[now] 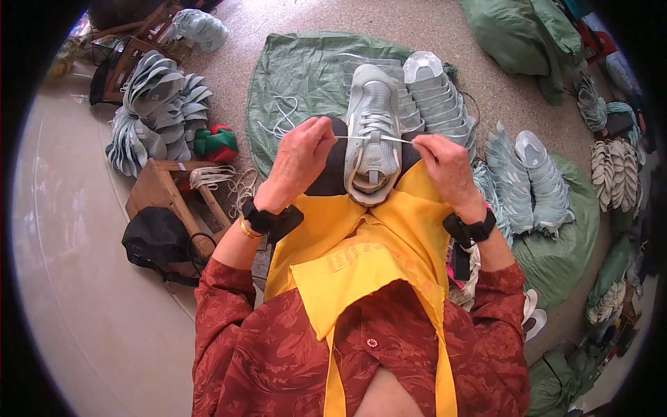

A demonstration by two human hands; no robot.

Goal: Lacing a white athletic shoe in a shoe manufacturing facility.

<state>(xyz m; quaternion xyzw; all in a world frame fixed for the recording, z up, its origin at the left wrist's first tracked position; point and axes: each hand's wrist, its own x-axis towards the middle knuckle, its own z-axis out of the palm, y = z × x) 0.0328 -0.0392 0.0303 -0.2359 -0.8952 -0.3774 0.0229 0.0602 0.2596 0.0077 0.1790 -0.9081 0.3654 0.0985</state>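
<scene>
While a pale grey-green lace-up sneaker with a mesh toe (376,97) lies in the person's lap, its toe pointing away and its heel toward the body, both hands are at its sides, well apart from each other. The left hand (299,158) pinches one end of a thin white shoelace (352,137) between thumb and fingers, just left of the shoe; the right hand (448,167) pinches the other end just to the right. Both strands run taut and nearly level across the tongue, below the criss-crossed rows.

Under the heel spreads a bright yellow cloth apron (417,198), worn over a dark red patterned shirt (229,333). Each wrist carries a black strap with a small dark box.

Beyond the knees, a crumpled green woven sheet (299,62) lies on the speckled floor, with loose pale blue laces (281,117) on its left part and a nested row of pale green shoe uppers (441,97) at its right. To the person's left are a fanned pile of grey-green shoe pieces (156,115), a tipped wooden stool (154,191) and a black fabric bag (156,236). Near the right arm, more nested pale uppers (538,184) rest by a green sack (566,260).
</scene>
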